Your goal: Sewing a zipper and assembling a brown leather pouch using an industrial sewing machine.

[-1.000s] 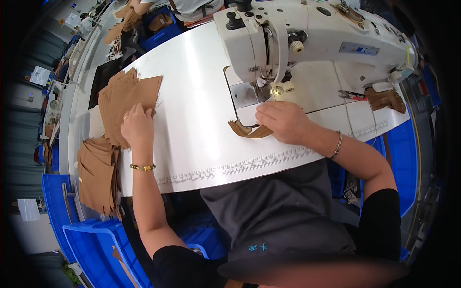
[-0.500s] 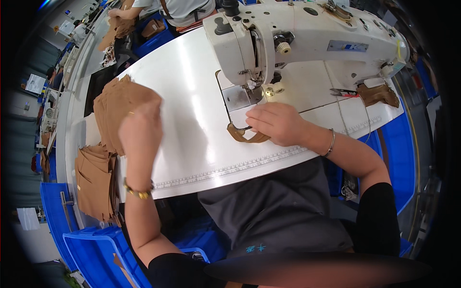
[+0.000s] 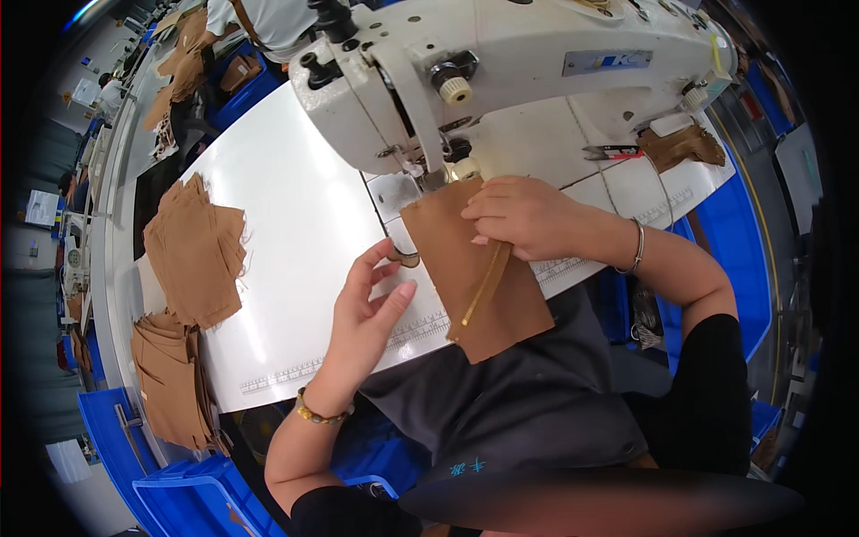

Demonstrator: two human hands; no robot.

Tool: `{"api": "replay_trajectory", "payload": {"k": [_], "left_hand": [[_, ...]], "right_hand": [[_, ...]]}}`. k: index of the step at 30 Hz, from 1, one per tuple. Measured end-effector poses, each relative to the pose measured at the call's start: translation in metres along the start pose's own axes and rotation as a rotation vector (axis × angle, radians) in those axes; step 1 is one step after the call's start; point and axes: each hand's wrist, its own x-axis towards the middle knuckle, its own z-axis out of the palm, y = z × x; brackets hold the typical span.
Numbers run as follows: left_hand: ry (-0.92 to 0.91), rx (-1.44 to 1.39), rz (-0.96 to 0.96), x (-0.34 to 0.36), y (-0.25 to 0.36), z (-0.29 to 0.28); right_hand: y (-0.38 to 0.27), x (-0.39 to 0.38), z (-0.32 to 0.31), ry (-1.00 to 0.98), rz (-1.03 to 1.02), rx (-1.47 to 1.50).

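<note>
A brown rectangular fabric panel (image 3: 488,313) lies slantwise below the sewing machine's (image 3: 428,152) needle area, its lower corner hanging past the table's front edge. My right hand (image 3: 528,219) grips the panel's upper right part, along with a narrow golden-brown strip (image 3: 483,291) that runs down over the panel. To the left of the panel, my left hand (image 3: 365,309) is open, thumb and fingers apart. Its fingertips are close to a small dark curved piece (image 3: 405,259) by the machine's plate; whether they touch it I cannot tell.
Two stacks of brown fabric pieces, an upper stack (image 3: 192,255) and a lower stack (image 3: 170,380), lie at the left. Red-and-black thread snips (image 3: 613,153) rest near a bunched brown piece (image 3: 684,148) at the right. Blue bins (image 3: 201,492) stand below, and another person (image 3: 259,27) sits beyond.
My left hand has come rightward from the upper stack, and a brown panel now lies under my right hand. The view has shifted, bringing the machine further left.
</note>
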Motion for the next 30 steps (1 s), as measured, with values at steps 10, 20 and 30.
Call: {"api": "replay_trajectory", "payload": {"k": [10,20,30], "left_hand": [[-0.297,-0.434,-0.372,0.026,0.011,-0.013],[-0.122,-0.344,-0.231,0.065,0.015,-0.015],[0.054,0.667,0.414,0.051,-0.009,0.003]], "right_hand": [[0.006,0.023,0.02,-0.124,0.013,-0.134],[0.001,0.02,0.021,0.083,-0.014,-0.192],[-0.001,0.02,0.017,-0.056,0.039,-0.179]]}}
